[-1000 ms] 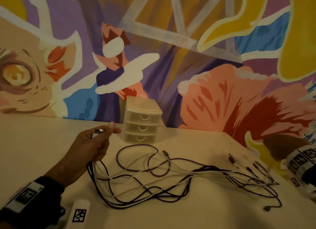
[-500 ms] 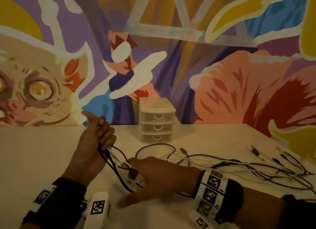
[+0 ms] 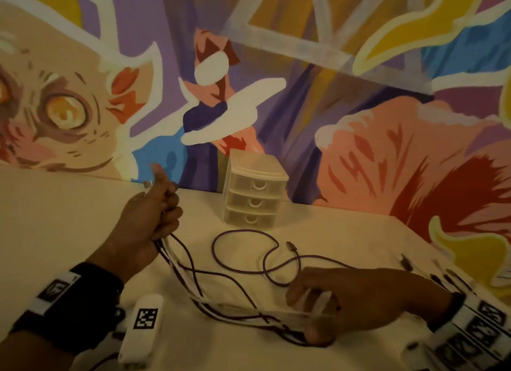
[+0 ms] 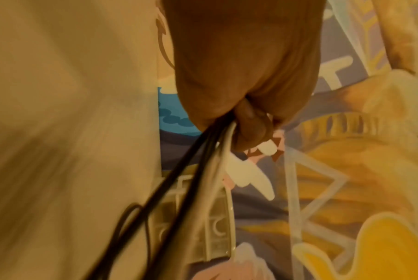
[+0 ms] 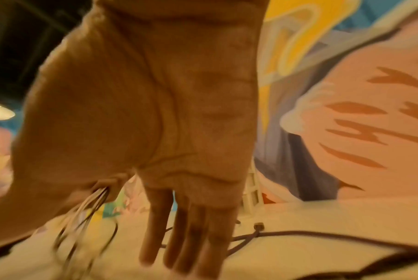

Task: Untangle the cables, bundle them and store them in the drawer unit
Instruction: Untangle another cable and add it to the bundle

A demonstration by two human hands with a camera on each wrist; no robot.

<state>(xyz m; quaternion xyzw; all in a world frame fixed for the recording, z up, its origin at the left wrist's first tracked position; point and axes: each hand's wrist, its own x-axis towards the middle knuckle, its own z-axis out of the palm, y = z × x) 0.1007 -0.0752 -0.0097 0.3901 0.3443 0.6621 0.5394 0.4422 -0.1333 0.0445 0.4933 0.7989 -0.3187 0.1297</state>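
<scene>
Several tangled cables [image 3: 193,276], dark purple and white, lie across the pale table [image 3: 55,218]. My left hand [image 3: 154,213] grips a bunch of their ends in a fist, raised above the table left of the drawer unit [image 3: 254,193], thumb up. In the left wrist view the cables [image 4: 203,161] hang from the left hand [image 4: 239,75]. My right hand [image 3: 345,301] is lower and nearer, holding the same strands between thumb and forefinger. In the right wrist view the cables [image 5: 93,200] run under the thumb of the right hand [image 5: 155,113], whose other fingers are straight. All three drawers are closed.
A purple cable loop [image 3: 243,232] with a loose connector [image 3: 290,246] lies in front of the drawer unit. More cable ends [image 3: 406,262] fan out toward the table's right edge. A white tagged device [image 3: 143,323] lies by my left wrist. The painted wall [image 3: 359,121] stands right behind.
My right hand came in, took the strands close under the left hand, then slid right along them. The left hand lifted the cable ends a little.
</scene>
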